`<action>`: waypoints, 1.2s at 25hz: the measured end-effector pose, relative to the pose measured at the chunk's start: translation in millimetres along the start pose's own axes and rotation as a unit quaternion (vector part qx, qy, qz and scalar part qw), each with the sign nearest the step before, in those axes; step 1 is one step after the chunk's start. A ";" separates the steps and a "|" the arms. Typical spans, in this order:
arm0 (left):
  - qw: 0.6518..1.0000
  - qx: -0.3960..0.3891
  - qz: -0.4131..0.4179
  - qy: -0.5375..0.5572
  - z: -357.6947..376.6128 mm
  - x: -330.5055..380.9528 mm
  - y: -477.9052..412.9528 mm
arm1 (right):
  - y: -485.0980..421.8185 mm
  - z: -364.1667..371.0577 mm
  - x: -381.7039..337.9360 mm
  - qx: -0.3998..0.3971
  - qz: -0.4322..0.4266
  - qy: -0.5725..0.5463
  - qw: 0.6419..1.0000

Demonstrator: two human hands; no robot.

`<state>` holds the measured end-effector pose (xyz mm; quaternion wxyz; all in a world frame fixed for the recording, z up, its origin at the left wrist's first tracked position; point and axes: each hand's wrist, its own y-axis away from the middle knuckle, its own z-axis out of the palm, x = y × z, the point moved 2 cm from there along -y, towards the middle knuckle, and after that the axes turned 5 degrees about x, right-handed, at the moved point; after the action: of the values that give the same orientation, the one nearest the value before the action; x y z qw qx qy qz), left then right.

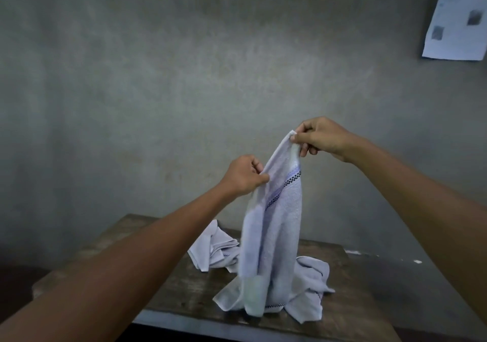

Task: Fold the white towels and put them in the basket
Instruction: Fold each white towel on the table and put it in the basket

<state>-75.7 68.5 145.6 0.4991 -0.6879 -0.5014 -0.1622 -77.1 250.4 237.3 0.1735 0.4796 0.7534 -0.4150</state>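
From my remote seat I saw the right hand (320, 137) raised highest, its thumb and forefinger pinching a top corner of a white terry towel with a pale blue stripe and a black-and-white checked band (274, 225). The left hand (243, 175) sat lower and near it, pinching the cloth's side edge between thumb and curled fingers. The two hands were close but not touching, both clamped on that one towel. I judged the grip was meant to let the cloth hang free. Its weight would then pull it straight, and the left hand could work along the edge to the second corner.

The towel hung in a long narrow drape, bunched lengthwise and not spread, with the checked band running slantwise down its upper part. Its lower end reached the worn wooden table (189, 289), beside a crumpled white towel (313, 275) lying to the right. I could not tell whether the hem rested on that heap or only passed in front of it. Another rumpled white cloth (210, 252) lay behind, to the left. None looked folded, and no basket was in view, so I judged the task to be at an early stage. A sheet of paper (456, 17) hung on the grey wall at upper right.
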 end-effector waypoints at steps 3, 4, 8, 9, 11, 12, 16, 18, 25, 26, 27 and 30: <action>0.990 -0.080 0.048 -0.103 -25.3 -16.5 -8.6 | -9.4 -13.1 6.3 0.076 -0.003 -0.047 0.996; 0.980 -0.101 0.068 -0.154 -34.5 -20.5 -10.5 | -12.3 -17.4 8.0 0.099 -0.003 -0.067 0.993; 0.947 -0.120 0.097 -0.281 -73.1 -25.8 -22.6 | -23.8 -27.3 8.0 0.156 -0.027 -0.076 0.984; 0.940 -0.112 0.096 -0.306 -87.6 -23.6 -28.9 | -27.4 -29.7 6.2 0.176 -0.033 -0.079 0.981; 0.939 -0.079 0.097 -0.321 -123.1 -16.5 -43.6 | -34.2 -35.1 0.9 0.202 -0.037 -0.087 0.975; 0.938 -0.060 0.105 -0.325 -141.6 -9.9 -50.9 | -37.4 -38.2 -3.0 0.205 -0.039 -0.087 0.974; 0.914 0.034 0.127 -0.385 -203.0 21.0 -81.7 | -52.2 -56.6 -26.9 0.277 -0.062 -0.131 0.950; 0.904 0.113 0.133 -0.390 -225.3 31.4 -92.6 | -56.2 -57.8 -37.5 0.276 -0.062 -0.168 0.944; 0.963 0.217 0.075 -0.139 -236.1 19.7 -88.9 | -55.6 -40.4 -37.6 0.213 -0.044 -0.139 0.966; 0.975 0.211 0.047 -0.054 -233.1 16.4 -87.7 | -56.6 -39.7 -36.4 0.216 -0.044 -0.135 0.966; 0.978 0.207 0.028 0.021 -229.4 14.0 -86.5 | -57.7 -39.4 -35.2 0.226 -0.046 -0.130 0.964; 0.965 0.225 0.024 0.129 -224.8 15.2 -84.4 | -58.7 -42.0 -34.3 0.260 -0.055 -0.138 0.954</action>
<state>-78.5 -114.4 301.8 0.7052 -0.5426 -0.4401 -0.1202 -105.8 252.4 311.9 0.1221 0.4036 0.6132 -0.6679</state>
